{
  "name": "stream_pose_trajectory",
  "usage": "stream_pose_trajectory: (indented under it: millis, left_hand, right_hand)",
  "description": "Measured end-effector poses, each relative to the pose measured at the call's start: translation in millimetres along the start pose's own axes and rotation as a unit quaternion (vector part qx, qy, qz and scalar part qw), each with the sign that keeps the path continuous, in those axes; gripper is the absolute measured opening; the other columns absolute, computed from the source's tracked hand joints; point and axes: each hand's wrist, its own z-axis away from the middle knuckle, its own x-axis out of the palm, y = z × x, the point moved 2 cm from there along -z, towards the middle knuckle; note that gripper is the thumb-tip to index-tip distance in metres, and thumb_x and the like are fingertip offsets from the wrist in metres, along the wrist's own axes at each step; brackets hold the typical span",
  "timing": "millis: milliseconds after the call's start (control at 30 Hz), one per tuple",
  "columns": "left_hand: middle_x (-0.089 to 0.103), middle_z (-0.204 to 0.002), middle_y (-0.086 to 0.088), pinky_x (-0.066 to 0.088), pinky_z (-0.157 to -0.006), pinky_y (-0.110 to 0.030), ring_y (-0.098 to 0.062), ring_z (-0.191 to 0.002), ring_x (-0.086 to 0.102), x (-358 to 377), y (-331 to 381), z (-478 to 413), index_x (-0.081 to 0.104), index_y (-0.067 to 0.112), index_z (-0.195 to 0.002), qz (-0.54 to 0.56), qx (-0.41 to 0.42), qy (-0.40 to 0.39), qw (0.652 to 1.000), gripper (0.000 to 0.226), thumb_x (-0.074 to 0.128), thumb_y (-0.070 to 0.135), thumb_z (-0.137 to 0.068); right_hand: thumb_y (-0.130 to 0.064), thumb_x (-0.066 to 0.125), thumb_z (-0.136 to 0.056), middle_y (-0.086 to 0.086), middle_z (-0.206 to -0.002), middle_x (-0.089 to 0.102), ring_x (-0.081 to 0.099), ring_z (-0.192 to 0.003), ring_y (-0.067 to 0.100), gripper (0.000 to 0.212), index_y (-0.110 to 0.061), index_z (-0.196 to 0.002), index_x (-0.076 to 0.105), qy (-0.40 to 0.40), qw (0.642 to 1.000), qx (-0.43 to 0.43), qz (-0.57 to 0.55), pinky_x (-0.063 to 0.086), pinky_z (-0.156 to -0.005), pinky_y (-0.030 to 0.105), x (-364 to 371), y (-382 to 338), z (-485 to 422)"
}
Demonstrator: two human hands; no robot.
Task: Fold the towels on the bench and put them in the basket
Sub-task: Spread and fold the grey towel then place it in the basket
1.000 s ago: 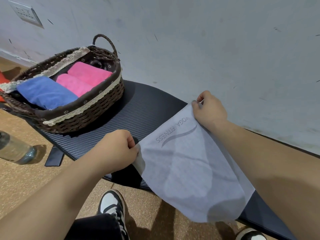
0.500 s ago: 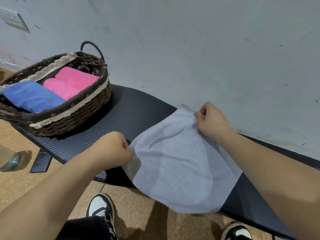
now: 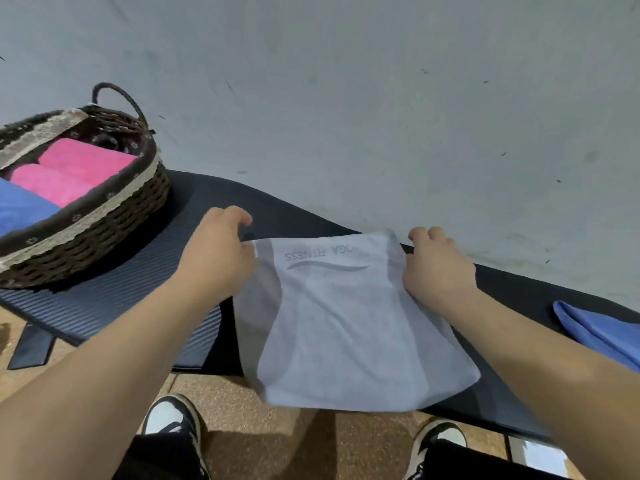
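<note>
DESK: Where is the towel point(image 3: 346, 334), and who has it?

PHOTOG: Grey towel, spread across the dark worktop point(image 3: 114, 299), far edge close to the wall, near edge overhanging the front lip above the floor. The printed logo runs along the far edge, upside down to the wearer. The left grip point(image 3: 216, 258) pinches the far left corner, fingers curled. The right grip point(image 3: 438, 268) is clamped on the far right corner in the same way.

DESK: Which step is this?

PHOTOG: By my reading, the start of the fold: the towel is laid out, with no crease showing from above. The basket point(image 3: 114, 223) stands on the worktop's left end, well apart from the towel. It holds two pink towels point(image 3: 69, 174) and a blue towel point(image 3: 17, 209), all folded. A second blue towel point(image 3: 602, 336) lies loose on the worktop at far right, so the job looks well along but not done.

DESK: What does the next move ask?

PHOTOG: Probably bringing the two held corners over to the near edge, both kept level so the edges meet. The overhang is the risk. The cloth looks thin and limp, and could slide off the front lip if the far edge is lifted without tension. After that it needs folding again, small enough for the basket
</note>
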Motion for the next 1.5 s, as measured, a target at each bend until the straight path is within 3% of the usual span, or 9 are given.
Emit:
stream_pose_trajectory:
  millis: [100, 200, 333, 733, 833, 1000, 1133, 1300, 1500]
  left_hand:
    - [0.054, -0.128, 0.0, 0.052, -0.089, -0.041, -0.027, -0.111, 0.059, 15.3, 17.7, 23.8, 0.065, 0.016, -0.12, -0.059, 0.079, -0.04, 0.994, 0.025, 0.059, 0.022, -0.096]
    - [0.035, -0.151, -0.008, 0.04, -0.11, -0.042, -0.034, -0.141, 0.036, 42.3, 18.2, 45.2, 0.04, 0.018, -0.149, -0.176, 0.084, -0.176, 0.965, 0.066, 0.056, 0.051, -0.095]
    - [-0.019, -0.17, -0.014, 0.0, -0.129, -0.049, -0.037, -0.156, -0.022, 53.9, 8.0, 39.3, -0.009, 0.022, -0.164, -0.233, 0.07, -0.264, 0.933, 0.112, 0.05, 0.076, -0.086]
    - [0.029, -0.155, -0.001, 0.024, -0.125, -0.041, -0.025, -0.147, 0.023, 39.6, 11.9, 62.5, 0.037, 0.02, -0.154, -0.157, 0.226, -0.225, 0.935, 0.093, 0.022, 0.078, -0.083]
    - [0.017, -0.164, -0.002, 0.014, -0.127, -0.043, -0.023, -0.153, 0.008, 32.2, 5.0, 75.0, 0.029, 0.021, -0.158, -0.148, 0.22, -0.236, 0.935, 0.103, 0.018, 0.082, -0.076]
    - [-0.009, -0.172, 0.0, -0.01, -0.126, -0.03, -0.018, -0.157, -0.016, 35.6, -7.2, 102.3, 0.009, 0.026, -0.165, -0.184, 0.307, -0.255, 0.898, 0.114, 0.061, 0.079, -0.079]
    - [-0.032, -0.167, -0.003, -0.006, -0.129, -0.045, -0.027, -0.154, -0.031, 57.5, -16.4, 118.0, -0.017, 0.032, -0.163, -0.276, 0.343, -0.239, 0.866, 0.111, 0.064, 0.057, -0.092]
    - [-0.025, -0.17, -0.002, -0.002, -0.13, -0.046, -0.026, -0.157, -0.024, 56.1, -22.3, 116.5, -0.014, 0.035, -0.163, -0.267, 0.341, -0.225, 0.873, 0.091, 0.052, 0.043, -0.101]
    - [-0.015, -0.172, -0.001, 0.007, -0.13, -0.045, -0.025, -0.159, -0.013, 45.5, -14.8, 123.4, -0.002, 0.032, -0.165, -0.235, 0.328, -0.251, 0.88, 0.104, 0.044, 0.079, -0.084]
  right_hand:
    - [-0.032, 0.045, -0.099, 0.009, -0.152, 0.047, 0.046, -0.137, 0.033, 0.048, -0.017, -0.143, 0.052, 0.037, 0.98, -0.194, -0.034, 0.044, -0.106, 0.044, 6.8, -19.8, 9.6]
    - [-0.056, 0.018, -0.097, 0.007, -0.171, 0.02, 0.016, -0.158, 0.027, 0.071, -0.027, -0.16, 0.032, -0.05, 0.964, -0.259, -0.011, 0.013, -0.128, 0.045, 22.4, -42.7, 11.9]
    - [-0.062, 0.013, -0.105, -0.003, -0.173, -0.014, -0.016, -0.159, 0.017, 0.066, -0.039, -0.164, -0.003, -0.115, 0.969, -0.22, -0.003, -0.009, -0.128, 0.04, 37.6, -41.1, 2.4]
    - [-0.068, 0.002, -0.1, 0.006, -0.17, -0.025, -0.026, -0.156, 0.024, 0.074, -0.034, -0.163, -0.015, -0.141, 0.989, -0.035, 0.005, -0.017, -0.125, 0.05, 34.3, -23.4, 19.5]
    - [-0.066, 0.009, -0.103, 0.003, -0.171, -0.025, -0.025, -0.157, 0.021, 0.074, -0.03, -0.164, -0.01, -0.086, 0.991, -0.101, -0.008, -0.018, -0.125, 0.047, 14.2, -25.7, 46.5]
    - [-0.076, 0.021, -0.098, -0.008, -0.164, -0.037, -0.037, -0.151, 0.015, 0.08, -0.043, -0.16, -0.018, -0.225, 0.953, -0.199, -0.044, -0.014, -0.127, 0.041, 6.1, -36.1, 131.8]
    - [-0.085, 0.042, -0.085, -0.003, -0.159, -0.048, -0.046, -0.146, 0.023, 0.111, -0.042, -0.153, -0.034, -0.197, 0.947, -0.251, 0.027, -0.019, -0.124, 0.05, 36.1, -24.4, 158.0]
    - [-0.046, 0.073, -0.08, 0.014, -0.173, -0.006, -0.005, -0.158, 0.042, 0.119, -0.028, -0.165, -0.009, -0.077, 0.955, -0.278, 0.066, 0.012, -0.125, 0.064, 55.1, -19.0, 160.0]
    - [-0.035, 0.048, -0.095, 0.009, -0.154, 0.052, 0.041, -0.148, 0.032, 0.05, -0.021, -0.142, 0.062, -0.06, 0.954, -0.262, -0.13, 0.039, -0.116, 0.055, 22.9, -12.4, 166.4]
